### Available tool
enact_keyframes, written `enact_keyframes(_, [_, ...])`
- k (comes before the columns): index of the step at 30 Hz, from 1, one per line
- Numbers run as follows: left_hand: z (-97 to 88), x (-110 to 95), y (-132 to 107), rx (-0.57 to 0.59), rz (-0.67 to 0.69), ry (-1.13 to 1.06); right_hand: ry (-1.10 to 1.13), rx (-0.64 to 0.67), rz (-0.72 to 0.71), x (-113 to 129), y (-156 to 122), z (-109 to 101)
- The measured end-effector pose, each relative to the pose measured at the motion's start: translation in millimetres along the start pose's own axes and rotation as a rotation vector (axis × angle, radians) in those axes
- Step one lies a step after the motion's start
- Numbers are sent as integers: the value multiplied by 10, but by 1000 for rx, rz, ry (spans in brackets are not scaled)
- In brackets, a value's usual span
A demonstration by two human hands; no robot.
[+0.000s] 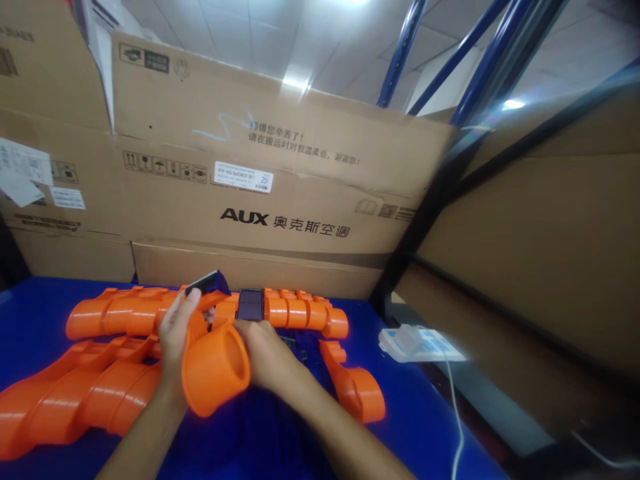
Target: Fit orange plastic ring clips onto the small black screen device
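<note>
An orange plastic part with a round, cup-like end (215,370) is held up over the blue table. My left hand (176,330) is closed around its left side, thumb on top. A dark blue and black piece (213,283) sits at its upper end, by my left thumb. My right hand (265,350) is closed against the part's right side, its fingertips largely hidden behind it. Just above my right knuckles stands a dark rectangular piece (251,305); whether I touch it is unclear. Dark blue pieces (305,350) lie beyond my right wrist.
Rows of similar orange parts (120,393) line the left and back of the blue table (420,413); one orange part (360,393) lies at right. Behind rises an AUX cardboard box (300,193). A white power strip (420,343) with a cable lies beside the rack post (425,227).
</note>
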State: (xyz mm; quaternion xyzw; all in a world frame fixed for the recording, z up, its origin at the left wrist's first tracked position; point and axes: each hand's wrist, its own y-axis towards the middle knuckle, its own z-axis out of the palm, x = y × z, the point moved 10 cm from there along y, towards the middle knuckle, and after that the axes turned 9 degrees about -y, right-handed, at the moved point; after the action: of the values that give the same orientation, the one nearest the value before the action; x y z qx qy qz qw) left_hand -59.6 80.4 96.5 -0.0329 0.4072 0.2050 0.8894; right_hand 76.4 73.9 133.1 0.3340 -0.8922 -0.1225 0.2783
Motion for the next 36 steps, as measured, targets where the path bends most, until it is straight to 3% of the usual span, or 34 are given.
enact_keyframes(3, [4,90,20,-22,-57,-76,20,-72,99,-229,-19,-167])
enact_keyframes(6, [123,145,9,46,-75,13,104,-216,190,-439,-82,-462])
enact_keyframes(11, [344,262,-108,204,-73,142,134,-265,38,-325,-181,-670])
enact_keyframes(19, [453,386,-167,317,-56,198,-163,-467,-84,-270,-376,-660])
enact_keyframes(25, [538,412,-219,372,-67,167,-272,-436,-133,-254,-393,-605])
enact_keyframes(36, [536,437,-203,399,-67,169,-243,-376,-142,-288,-378,-557])
